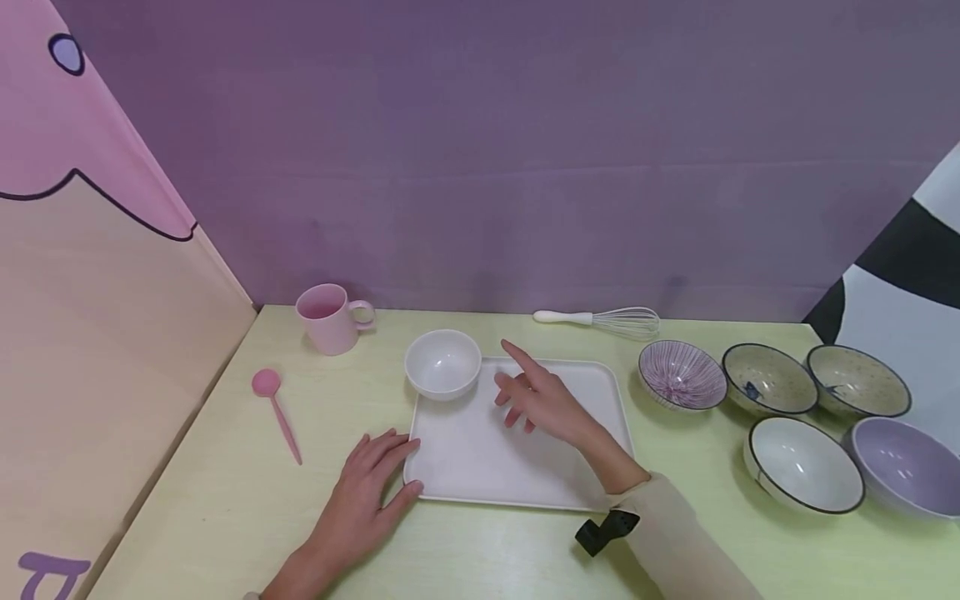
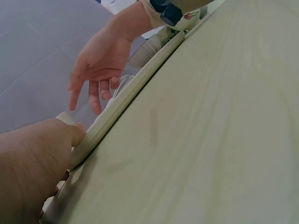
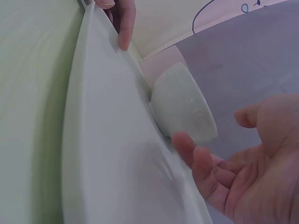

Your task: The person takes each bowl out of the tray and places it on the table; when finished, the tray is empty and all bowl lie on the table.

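A white rectangular tray [image 1: 461,458] lies on the table. My left hand [image 1: 367,492] rests at its left edge, fingertips and thumb touching the rim, the fingers mostly extended. Over the tray hovers my right hand [image 1: 546,406], index finger extended toward the back left and the other fingers loosely bent, holding nothing. A small white bowl [image 1: 443,365] stands upright at the tray's back left corner, overlapping it. In the right wrist view, the same bowl [image 3: 182,105] is just beyond the right fingertips, with a gap seen from the head view.
A pink mug [image 1: 330,321] and a pink spoon [image 1: 277,415] are at the left. Behind the tray lies a whisk [image 1: 600,319]. Several bowls stand at the right, including a purple-striped bowl [image 1: 682,375], a white dark-rimmed bowl [image 1: 805,464] and a lilac bowl [image 1: 907,467].
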A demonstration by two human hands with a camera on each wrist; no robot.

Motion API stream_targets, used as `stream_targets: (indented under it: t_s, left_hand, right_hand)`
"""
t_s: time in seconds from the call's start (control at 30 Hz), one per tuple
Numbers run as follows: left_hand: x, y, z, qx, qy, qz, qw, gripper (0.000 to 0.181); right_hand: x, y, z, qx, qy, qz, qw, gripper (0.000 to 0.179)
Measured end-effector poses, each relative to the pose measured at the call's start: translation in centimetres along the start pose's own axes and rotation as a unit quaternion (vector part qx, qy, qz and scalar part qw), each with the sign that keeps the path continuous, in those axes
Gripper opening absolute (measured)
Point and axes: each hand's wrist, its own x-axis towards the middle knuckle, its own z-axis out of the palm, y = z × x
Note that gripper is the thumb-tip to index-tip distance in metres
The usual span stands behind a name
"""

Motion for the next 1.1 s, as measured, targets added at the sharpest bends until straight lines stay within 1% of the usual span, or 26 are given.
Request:
stream_targets:
  t_s: [0.03,0.13,0.17,0.23,0.27,0.37,0.4,0.47,0.5,0.53,0.6,0.73,0.77,0.83,0.93,0.97,1.03,1.07,1.1]
  left_hand:
    - [0.0,0.0,0.0,0.001,0.000,0.001,1.0000,0.052]
    - [0.1,0.1,0.0,0.001,0.000,0.002,1.0000,0.052]
    - [0.1,0.1,0.0,0.001,0.000,0.001,1.0000,0.052]
    - [0.1,0.1,0.0,0.000,-0.003,0.000,1.0000,0.052]
    - [0.1,0.1,0.0,-0.001,-0.004,-0.002,1.0000,0.052]
    - [0.1,0.1,0.0,-0.002,-0.008,-0.007,0.9999,0.052]
    - [0.1,0.1,0.0,-0.002,-0.008,-0.007,0.9999,0.052]
    - [0.1,0.1,0.0,-0.002,-0.007,-0.006,1.0000,0.052]
    - [0.1,0.1,0.0,-0.002,-0.006,-0.006,1.0000,0.052]
    - [0.1,0.1,0.0,-0.002,-0.005,-0.005,1.0000,0.052]
    - [0.0,0.1,0.0,-0.001,-0.003,-0.003,1.0000,0.052]
    - [0.1,0.1,-0.1,-0.001,-0.001,-0.001,1.0000,0.051]
    - [0.1,0.1,-0.1,-0.001,-0.001,-0.001,1.0000,0.051]
    - [0.1,0.0,-0.1,-0.001,-0.001,0.000,1.0000,0.051]
    - [0.1,0.0,-0.1,0.001,-0.001,0.000,1.0000,0.052]
    - [0.1,0.0,-0.1,0.001,-0.001,0.001,1.0000,0.052]
    - [0.0,-0.1,-0.1,0.003,-0.001,0.001,1.0000,0.052]
    - [0.0,-0.1,-0.1,0.003,-0.001,0.001,1.0000,0.052]
    - [0.0,-0.1,-0.1,0.004,-0.001,0.001,1.0000,0.052]
  right_hand:
    - [0.3,0.1,0.2,0.011,0.006,0.001,0.9999,0.074]
    - [2.6,3.6,1.0,0.063,0.015,0.003,0.9979,0.078]
    - [2.7,3.6,1.2,0.071,0.017,-0.008,0.9973,0.079]
    - [3.9,5.4,1.8,0.099,0.015,-0.007,0.9950,0.082]
    - [3.8,5.5,2.1,0.102,0.015,-0.014,0.9946,0.083]
    - [3.8,4.7,3.0,0.106,0.014,-0.005,0.9943,0.082]
    - [4.5,5.6,3.5,0.111,0.016,0.011,0.9936,0.084]
    - [4.6,5.2,4.1,0.112,0.021,0.023,0.9932,0.084]
    - [5.3,5.7,4.5,0.119,0.024,0.036,0.9919,0.086]
    - [4.8,4.7,4.7,0.112,0.029,0.027,0.9930,0.087]
    - [4.6,3.9,5.3,0.106,0.036,0.016,0.9936,0.089]
    - [4.5,2.9,6.2,0.111,0.060,0.025,0.9917,0.087]
    - [4.9,3.6,6.4,0.119,0.063,0.035,0.9903,0.088]
    - [4.8,3.1,6.6,0.123,0.074,0.047,0.9885,0.085]
    - [4.0,1.7,6.5,0.116,0.080,0.035,0.9895,0.081]
    - [3.9,1.7,6.6,0.111,0.081,0.024,0.9903,0.080]
    - [3.6,0.9,6.6,0.109,0.086,0.019,0.9901,0.079]
    - [3.4,0.7,6.6,0.109,0.089,0.017,0.9899,0.078]
    - [3.7,1.1,6.7,0.110,0.090,0.007,0.9898,0.077]
